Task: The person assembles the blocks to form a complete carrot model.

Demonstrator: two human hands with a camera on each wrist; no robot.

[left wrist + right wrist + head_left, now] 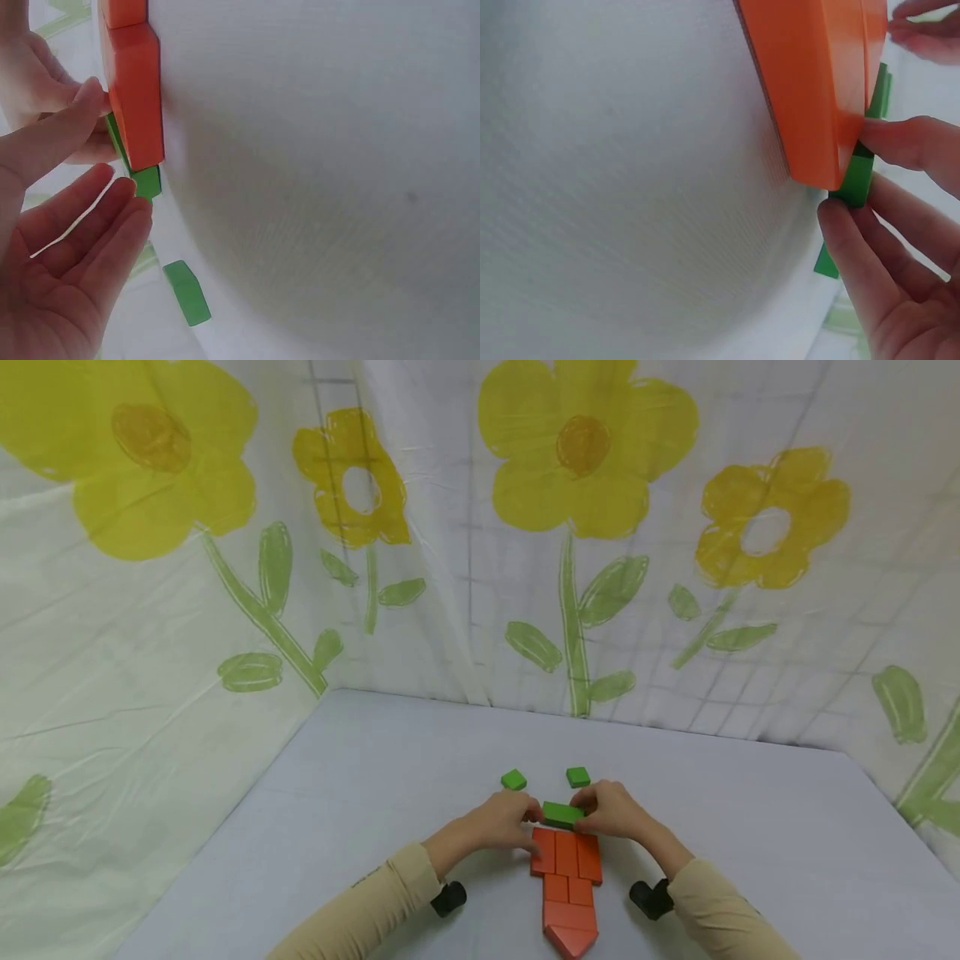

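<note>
A green rectangular block (560, 815) lies at the far end of a pointed figure of red-orange blocks (566, 857) laid flat on the table. My right hand (611, 811) pinches the green block at its right end, thumb on the near side and fingers on the far side, as the right wrist view also shows. At the block's left end my left hand (498, 823) hovers with fingers relaxed and thumb apart. Its fingertips (141, 202) are close to the green block; whether they touch it I cannot tell.
Two small green blocks, one on the left (513, 779) and one on the right (577, 777), lie beyond the hands. A white cloth-like surface (360, 752) covers the table. Behind it hangs a curtain (450, 568) with yellow flowers.
</note>
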